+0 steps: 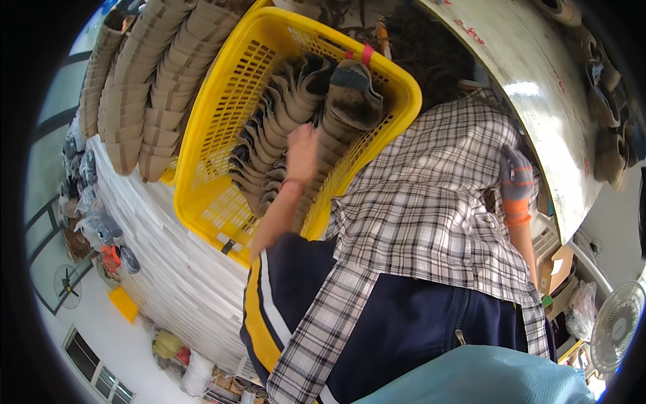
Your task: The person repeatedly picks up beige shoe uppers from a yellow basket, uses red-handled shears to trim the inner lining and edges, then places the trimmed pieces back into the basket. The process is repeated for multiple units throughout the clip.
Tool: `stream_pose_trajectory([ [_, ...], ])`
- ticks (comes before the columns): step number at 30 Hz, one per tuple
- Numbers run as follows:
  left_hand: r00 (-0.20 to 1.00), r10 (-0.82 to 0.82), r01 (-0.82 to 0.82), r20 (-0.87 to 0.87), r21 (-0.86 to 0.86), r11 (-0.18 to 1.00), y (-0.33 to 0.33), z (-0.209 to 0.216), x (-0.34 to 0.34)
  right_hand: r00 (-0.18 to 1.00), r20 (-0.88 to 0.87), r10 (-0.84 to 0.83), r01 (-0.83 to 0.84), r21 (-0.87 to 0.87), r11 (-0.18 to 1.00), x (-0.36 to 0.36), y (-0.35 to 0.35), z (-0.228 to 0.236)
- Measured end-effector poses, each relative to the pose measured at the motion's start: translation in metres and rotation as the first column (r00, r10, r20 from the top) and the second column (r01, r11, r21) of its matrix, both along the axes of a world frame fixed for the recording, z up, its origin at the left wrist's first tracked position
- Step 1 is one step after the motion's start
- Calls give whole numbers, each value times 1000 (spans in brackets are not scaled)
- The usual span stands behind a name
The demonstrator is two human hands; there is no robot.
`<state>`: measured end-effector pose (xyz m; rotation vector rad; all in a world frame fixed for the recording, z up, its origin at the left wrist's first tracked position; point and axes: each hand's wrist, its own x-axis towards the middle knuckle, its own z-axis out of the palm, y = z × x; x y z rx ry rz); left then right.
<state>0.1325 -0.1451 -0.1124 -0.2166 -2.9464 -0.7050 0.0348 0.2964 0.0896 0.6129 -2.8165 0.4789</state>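
Observation:
My bare left hand (303, 153) reaches into a yellow plastic basket (190, 176), its fingers curled in and slightly blurred. It touches the stacked brown shoe uppers (272, 128), which stand nested in rows. Whatever its fingertips pinch is hidden. At the far end of the right-hand row, one upper (353, 97) shows a dark opening and a blue-grey lining. On the right, my right hand (517, 180) wears a grey and orange knitted glove. It rests beside the checked apron (431, 202), close to the table edge; its fingers are not clear enough to read.
More nested brown uppers (158, 87) stand in tall rows left of the basket. A pale worktop (538, 87) curves along the right, with shoes (609, 155) beyond it. White stacked material (168, 249) spreads at left. A fan (616, 326) stands at lower right.

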Motion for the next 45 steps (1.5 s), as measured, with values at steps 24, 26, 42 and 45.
stream_pose_trajectory([
  [24, 482, -143, 393, 865, -67, 917, 106, -203, -195, 975, 131, -179, 155, 175, 972, 42, 57, -14],
  [26, 445, -129, 385, 886, -59, 921, 108, -210, -180, 974, 156, -165, 134, 192, 972, 39, 63, -12],
  [42, 954, -9, -44, 300, 170, 984, 65, 27, -113, 978, -83, 190, -191, -5, 982, -243, -114, 44],
  [45, 984, 149, -172, 99, 295, 940, 45, 86, -119, 995, 7, 104, -104, 127, 986, -312, -147, 20],
])
